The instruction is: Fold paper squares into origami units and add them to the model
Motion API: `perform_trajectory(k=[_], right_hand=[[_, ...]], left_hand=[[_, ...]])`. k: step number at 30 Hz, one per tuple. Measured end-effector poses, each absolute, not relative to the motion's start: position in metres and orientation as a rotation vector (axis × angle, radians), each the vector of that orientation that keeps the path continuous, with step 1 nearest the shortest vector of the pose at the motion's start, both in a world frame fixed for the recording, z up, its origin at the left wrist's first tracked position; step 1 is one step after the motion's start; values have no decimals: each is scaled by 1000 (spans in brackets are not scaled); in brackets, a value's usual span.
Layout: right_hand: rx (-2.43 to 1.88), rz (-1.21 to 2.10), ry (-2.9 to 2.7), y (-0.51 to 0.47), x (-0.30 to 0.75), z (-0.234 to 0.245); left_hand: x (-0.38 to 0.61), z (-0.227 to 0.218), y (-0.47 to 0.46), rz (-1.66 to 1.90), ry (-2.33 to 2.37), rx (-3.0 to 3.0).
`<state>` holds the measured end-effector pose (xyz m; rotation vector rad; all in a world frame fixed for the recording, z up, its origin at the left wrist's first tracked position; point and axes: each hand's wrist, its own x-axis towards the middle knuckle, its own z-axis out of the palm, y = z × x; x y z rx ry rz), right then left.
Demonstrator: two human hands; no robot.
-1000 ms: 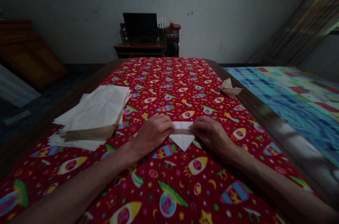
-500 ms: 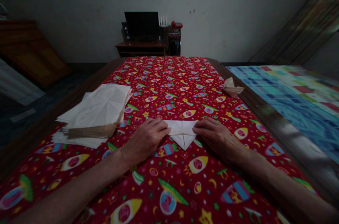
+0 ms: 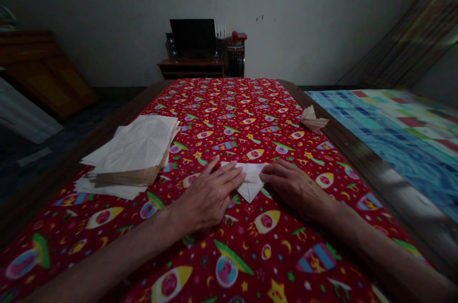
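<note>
A folded white paper [image 3: 252, 180], shaped as a downward-pointing triangle, lies on the red patterned cloth [image 3: 229, 112] in front of me. My left hand [image 3: 209, 195] rests flat on the paper's left part, fingers stretched out and spread. My right hand [image 3: 291, 186] lies on the cloth at the paper's right corner, fingers bent loosely with their tips touching the paper's edge. Neither hand lifts the paper off the cloth.
A stack of white and brownish sheets [image 3: 132, 152] sits at the left of the cloth. A small folded paper piece [image 3: 312, 119] lies near the right wooden edge [image 3: 358, 155]. A colourful checked mat [image 3: 393, 136] is to the right, a desk with a screen [image 3: 195, 50] at the far wall.
My left hand has slid right and opened flat over the paper's left part, fingers now spread. My right hand has stayed at the right corner. The view shifted slightly.
</note>
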<state>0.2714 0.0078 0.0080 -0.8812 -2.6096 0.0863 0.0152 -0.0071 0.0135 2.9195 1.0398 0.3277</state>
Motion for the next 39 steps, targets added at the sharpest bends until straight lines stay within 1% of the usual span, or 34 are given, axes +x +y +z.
perform_trajectory(k=[9, 14, 18, 22, 29, 39], right_hand=[[-875, 73, -2635, 11, 274, 6], [-948, -55, -2625, -4, 264, 10], [-1002, -166, -2605, -25, 249, 0], [-990, -162, -2662, -35, 250, -7], [-1106, -175, -2691, -36, 263, -3], [-1172, -220, -2581, -36, 269, -7]], left_hand=[[39, 3, -12, 299, 952, 2863], [36, 1, -15, 322, 942, 2853], [36, 2, -17, 335, 925, 2828], [30, 1, -18, 330, 899, 2825], [16, 5, -23, 211, 967, 2831], [-9, 2, -28, 282, 1053, 2881]])
